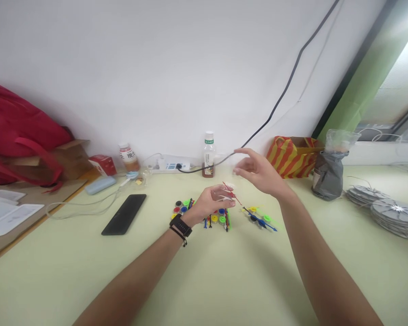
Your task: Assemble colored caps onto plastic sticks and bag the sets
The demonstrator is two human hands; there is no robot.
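My left hand (212,202), with a black watch on its wrist, is raised above the table with its fingers closed around a thin red plastic arrow (237,197). Something clear or white also shows between those fingers, too blurred to name. Up and to the right, my right hand (258,172) hangs in the air, thumb and forefinger apart. Under and beside the left hand lie small coloured round pieces (214,219) and thin arrows, partly hidden by it. Below the right hand, a blue arrow (265,223) lies among yellow, green and dark pieces.
A black flat slab (124,214) lies at left, near a light-blue case (100,185). Along the wall stand a brown-filled bottle (208,156), a power strip (172,163) and a striped bag (289,156). Stacked grey discs (396,215) sit at right beside a grey bag (329,176).
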